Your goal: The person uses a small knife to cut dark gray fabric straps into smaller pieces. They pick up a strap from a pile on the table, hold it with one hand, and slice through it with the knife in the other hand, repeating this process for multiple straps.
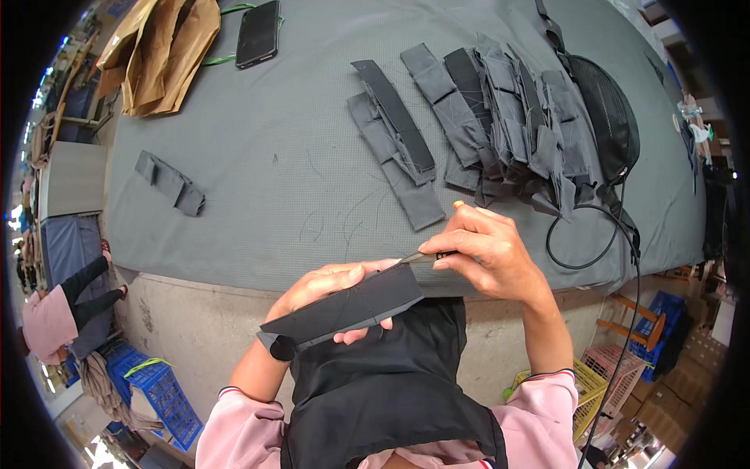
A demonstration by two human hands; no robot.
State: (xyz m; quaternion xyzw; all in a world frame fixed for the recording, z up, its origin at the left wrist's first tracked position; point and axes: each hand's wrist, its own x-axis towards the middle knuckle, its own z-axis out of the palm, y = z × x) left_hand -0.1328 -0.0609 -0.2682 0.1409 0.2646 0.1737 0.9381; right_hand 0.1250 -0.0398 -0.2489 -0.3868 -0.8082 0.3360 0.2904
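My left hand (320, 285) grips a dark fabric strip (344, 305), a black band on grey cloth, held tilted over my lap at the table's front edge. My left thumb lies along its upper edge and fingertips show below it. A loose thread hangs across its face. Pinched in my right hand (484, 246) is a pair of thread snips (422, 256), mostly covered by the fingers. Their metal tip touches or nearly touches the strip's upper right corner; I cannot tell which.
Similar fabric strips lie in a pile (508, 117) on the grey-covered table (273, 187), and a single one (170, 184) lies at left. Farther back are a brown paper bag (168, 55) and phone (258, 35). A black pouch (605, 117) with a cable (582, 266) is at right.
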